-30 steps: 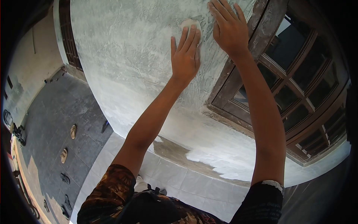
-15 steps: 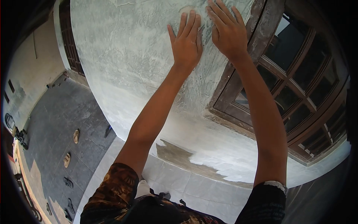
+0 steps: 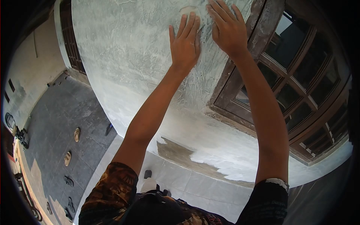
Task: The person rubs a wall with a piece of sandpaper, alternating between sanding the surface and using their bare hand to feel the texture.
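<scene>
Against the rough grey-white plastered wall (image 3: 123,48), my left hand (image 3: 184,47) lies flat, fingers stretched upward and thumb side turned to the right. Its fingertips overlap a pale, rounded patch (image 3: 190,9) on the wall; whether that is a thin sheet or a mark on the plaster I cannot tell. Just right of it and slightly higher, my right hand (image 3: 230,33) rests with its fingers extended on the wall, close to the wooden window frame (image 3: 240,71). The palms of both hands are hidden.
A brown wooden window with glass panes (image 3: 288,45) fills the right side. Below, bare brownish plaster (image 3: 174,152) shows beside fresh white coating. Sandals (image 3: 67,158) lie on the dark tiled floor (image 3: 56,112) at left. Light grey tiles (image 3: 180,176) run along the wall's foot.
My left hand has shifted slightly left and down, showing more of the pale patch above its fingertips. My right hand has moved a little to the left.
</scene>
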`<state>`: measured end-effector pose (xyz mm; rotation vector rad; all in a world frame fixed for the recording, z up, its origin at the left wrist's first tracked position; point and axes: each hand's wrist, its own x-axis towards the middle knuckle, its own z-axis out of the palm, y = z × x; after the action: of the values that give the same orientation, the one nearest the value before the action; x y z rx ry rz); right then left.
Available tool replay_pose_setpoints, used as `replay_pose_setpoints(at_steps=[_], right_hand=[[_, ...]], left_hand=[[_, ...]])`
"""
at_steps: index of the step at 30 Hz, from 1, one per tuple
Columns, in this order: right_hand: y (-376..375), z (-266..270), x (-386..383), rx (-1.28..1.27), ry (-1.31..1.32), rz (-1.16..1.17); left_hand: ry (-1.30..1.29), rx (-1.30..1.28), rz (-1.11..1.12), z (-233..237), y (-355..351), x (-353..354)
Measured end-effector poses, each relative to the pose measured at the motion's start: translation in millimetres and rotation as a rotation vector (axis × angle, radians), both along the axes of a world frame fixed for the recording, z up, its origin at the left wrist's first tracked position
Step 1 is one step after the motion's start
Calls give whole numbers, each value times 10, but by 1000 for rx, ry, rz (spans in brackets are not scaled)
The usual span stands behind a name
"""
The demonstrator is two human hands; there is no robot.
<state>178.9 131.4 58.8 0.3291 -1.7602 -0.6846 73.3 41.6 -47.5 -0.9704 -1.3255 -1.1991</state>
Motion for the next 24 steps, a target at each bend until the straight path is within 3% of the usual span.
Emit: replay_pose_setpoints(at_steps=[2, 6, 9, 13, 17, 18, 22, 24], right_hand=[[13, -1, -6, 5, -6, 1], [1, -2, -8, -8, -7, -7], [-6, -8, 0, -12, -3, 10], [6, -10, -12, -8, 17, -16], [-32, 22, 5, -8, 13, 25], [-37, 4, 21, -9, 4, 22], [-21, 21, 9, 16, 18, 9], [-13, 9, 7, -13, 9, 13]], left_hand=[[-66, -74, -9, -452, -20, 67], [33, 13, 11, 122, -44, -10], [22, 22, -66, 139, -47, -15], [-45, -107, -6, -506, -117, 72], [48, 57, -19, 300, -20, -72], [46, 57, -13, 315, 0, -67], [-58, -83, -39, -441, -60, 54], [-34, -36, -12, -284, 15, -15]])
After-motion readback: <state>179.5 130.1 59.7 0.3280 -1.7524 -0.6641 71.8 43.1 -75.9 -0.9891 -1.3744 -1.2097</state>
